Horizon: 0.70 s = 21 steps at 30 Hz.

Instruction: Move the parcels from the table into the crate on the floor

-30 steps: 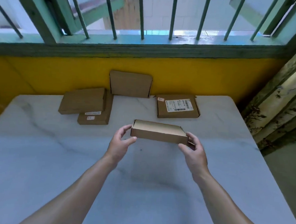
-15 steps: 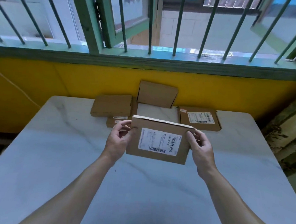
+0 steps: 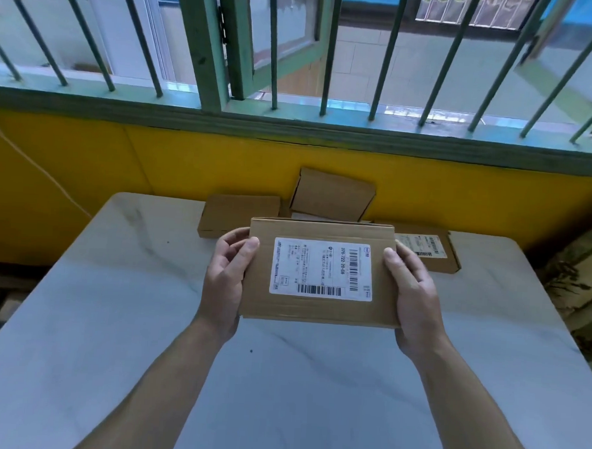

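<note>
One labelled parcel (image 3: 321, 268) is gripped by both hands (image 3: 224, 282) (image 3: 417, 299).

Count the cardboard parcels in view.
4. The held parcel is between both hands; a plain parcel lies on the table behind the left hand; a leaning parcel rests against the wall; a labelled parcel lies behind the right hand. Others may hide behind the held parcel.

A pale, marble-patterned table (image 3: 118, 318) stands against a yellow wall (image 3: 84, 179). Three brown cardboard boxes sit along its far edge: a plain parcel (image 3: 237, 212) on the left, a leaning parcel (image 3: 334, 195) propped against the wall, and a labelled parcel (image 3: 438, 254) lying flat on the right.
</note>
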{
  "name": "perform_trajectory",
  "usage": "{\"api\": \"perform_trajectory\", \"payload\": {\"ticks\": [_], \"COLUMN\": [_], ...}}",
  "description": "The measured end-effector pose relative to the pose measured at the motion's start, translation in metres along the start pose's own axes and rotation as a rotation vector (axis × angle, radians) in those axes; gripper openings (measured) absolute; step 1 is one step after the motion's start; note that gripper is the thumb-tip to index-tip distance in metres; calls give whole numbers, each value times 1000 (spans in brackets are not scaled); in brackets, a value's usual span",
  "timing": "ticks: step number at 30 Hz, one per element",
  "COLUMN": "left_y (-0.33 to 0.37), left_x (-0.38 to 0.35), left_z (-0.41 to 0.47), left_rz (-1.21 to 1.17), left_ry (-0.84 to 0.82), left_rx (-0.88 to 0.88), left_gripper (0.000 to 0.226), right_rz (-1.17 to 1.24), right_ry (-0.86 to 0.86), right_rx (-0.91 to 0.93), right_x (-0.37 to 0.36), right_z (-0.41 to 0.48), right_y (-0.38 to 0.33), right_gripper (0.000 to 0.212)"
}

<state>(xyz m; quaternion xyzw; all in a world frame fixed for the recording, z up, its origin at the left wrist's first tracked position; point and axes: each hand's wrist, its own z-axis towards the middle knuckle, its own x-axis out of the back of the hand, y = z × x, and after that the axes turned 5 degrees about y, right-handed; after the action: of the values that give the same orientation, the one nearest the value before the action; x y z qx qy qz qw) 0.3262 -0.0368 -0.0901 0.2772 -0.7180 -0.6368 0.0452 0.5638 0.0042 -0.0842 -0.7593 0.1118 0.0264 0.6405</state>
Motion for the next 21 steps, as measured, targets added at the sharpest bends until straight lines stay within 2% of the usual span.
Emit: {"api": "perform_trajectory", "payload": {"ticks": [2, 6, 10, 14, 17, 21], "left_y": [15, 38, 45, 44, 39, 28], "left_x": [3, 10, 19, 35, 56, 101], "left_z": [-2, -6, -9, -18, -32, -61], "left_rz": [-2, -37, -21, 9, 58, 116], "left_ry": [-31, -104, -116, -64, -21, 142], "left_rx": [-38, -105, -132, -142, -80, -8], "left_gripper": [42, 32, 33, 37, 43, 40], "right_rz": [37, 107, 117, 108, 106, 58], "right_ry": [-11, -36, -40, -79, -120, -185], "right_rx": [21, 68, 76, 47, -8, -127], "right_x": [-6, -16, -25, -33, -45, -83], "right_z": [-8, -24, -31, -31, -27, -28], "right_y": [-12, -29, -31, -23, -9, 25], "right_gripper": [24, 24, 27, 21, 27, 25]}}
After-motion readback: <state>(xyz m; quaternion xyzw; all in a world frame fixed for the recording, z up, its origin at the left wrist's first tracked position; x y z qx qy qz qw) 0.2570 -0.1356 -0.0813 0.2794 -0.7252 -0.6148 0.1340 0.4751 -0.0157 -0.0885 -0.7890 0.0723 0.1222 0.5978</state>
